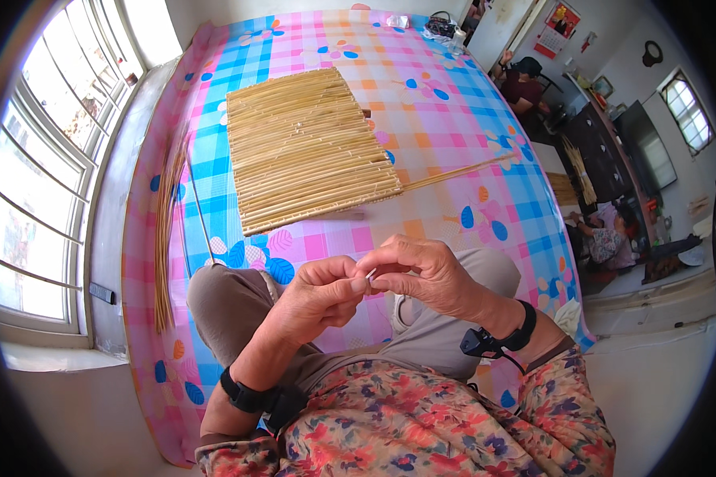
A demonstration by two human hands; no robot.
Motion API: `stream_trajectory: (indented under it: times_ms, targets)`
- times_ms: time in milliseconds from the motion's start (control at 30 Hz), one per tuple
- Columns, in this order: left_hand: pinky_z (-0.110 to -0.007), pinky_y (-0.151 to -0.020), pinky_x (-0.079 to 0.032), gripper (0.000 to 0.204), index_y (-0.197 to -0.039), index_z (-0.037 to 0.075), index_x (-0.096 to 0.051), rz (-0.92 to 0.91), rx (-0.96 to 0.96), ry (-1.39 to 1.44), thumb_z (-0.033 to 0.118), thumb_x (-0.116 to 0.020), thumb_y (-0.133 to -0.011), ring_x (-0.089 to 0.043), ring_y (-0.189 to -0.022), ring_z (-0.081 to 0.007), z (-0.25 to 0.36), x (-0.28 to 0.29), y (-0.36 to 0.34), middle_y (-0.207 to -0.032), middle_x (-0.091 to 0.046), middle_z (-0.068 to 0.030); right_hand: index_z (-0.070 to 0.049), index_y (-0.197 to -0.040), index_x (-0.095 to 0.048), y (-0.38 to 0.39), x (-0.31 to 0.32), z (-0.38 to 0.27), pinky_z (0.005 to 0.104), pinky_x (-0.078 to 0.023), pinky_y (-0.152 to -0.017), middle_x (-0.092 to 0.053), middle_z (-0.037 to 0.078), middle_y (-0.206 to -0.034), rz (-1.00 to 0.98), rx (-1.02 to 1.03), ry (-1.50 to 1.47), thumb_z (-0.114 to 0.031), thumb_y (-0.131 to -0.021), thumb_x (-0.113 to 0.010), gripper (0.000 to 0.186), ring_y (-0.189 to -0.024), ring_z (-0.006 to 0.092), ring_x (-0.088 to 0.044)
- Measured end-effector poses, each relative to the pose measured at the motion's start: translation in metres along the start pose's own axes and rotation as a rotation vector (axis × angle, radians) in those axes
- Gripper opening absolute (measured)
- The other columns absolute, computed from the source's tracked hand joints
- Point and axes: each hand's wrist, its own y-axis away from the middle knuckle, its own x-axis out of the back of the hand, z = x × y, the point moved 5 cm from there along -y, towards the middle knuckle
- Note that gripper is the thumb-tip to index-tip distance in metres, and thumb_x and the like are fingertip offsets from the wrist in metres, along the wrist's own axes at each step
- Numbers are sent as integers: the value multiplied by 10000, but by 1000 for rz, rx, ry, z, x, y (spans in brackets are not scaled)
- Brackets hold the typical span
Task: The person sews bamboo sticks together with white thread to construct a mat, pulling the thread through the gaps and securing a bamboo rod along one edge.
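In front of my crossed legs, my left hand and my right hand meet, fingertips touching. Thumb and forefinger are pinched on each. Between them shows the end of a small, thin white piece, too small to tell its kind. Beyond my hands lies a mat of tan reed stalks, bound with pale cord in rows across the stalks. From its right edge a few long loose stalks reach out to the right. Neither hand touches the mat.
A bundle of long thin stalks lies at the left on the checked, flowered sheet. A barred window is beyond it, with a dark remote on its ledge. Two other people sit off to the right, near more stalks.
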Motion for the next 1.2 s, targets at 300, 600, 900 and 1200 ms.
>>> stream_trajectory:
  times_ms: [300, 600, 900, 1200]
  targets:
    - [-195, -400, -227, 141, -893, 12, -581, 87, 52, -59, 151, -602, -894, -309, -449, -30, -7, 14, 3, -602, -430, 41, -53, -914, -660, -5, -2, -3, 263, -472, -635, -608, 55, -829, 24, 113, 167, -21, -807, -659, 112, -728, 163, -588]
    - [-196, -381, -224, 104, -923, 12, -596, 232, -58, -136, 107, -605, -881, -307, -421, -32, 4, 12, -3, -570, -425, 47, -52, -941, -610, -5, 3, -3, 297, -459, -604, -563, 68, -800, 148, 196, 287, -27, -819, -645, 130, -710, 199, -584]
    - [-194, -378, -214, 66, -889, 25, -593, 261, -101, -58, 91, -595, -882, -304, -417, -22, 2, 9, -5, -573, -437, 56, -8, -942, -591, 3, 24, 9, 210, -502, -627, -603, 22, -804, 261, -219, -189, -80, -904, -567, 86, -690, 72, -598]
    - [-194, -384, -208, 68, -915, 35, -606, 235, -206, -78, 95, -604, -883, -297, -430, -18, 1, 10, 1, -576, -444, 61, 4, -1055, -584, 5, 6, 2, 212, -518, -674, -596, 55, -879, 109, -169, 0, -49, -911, -545, 159, -770, 111, -635]
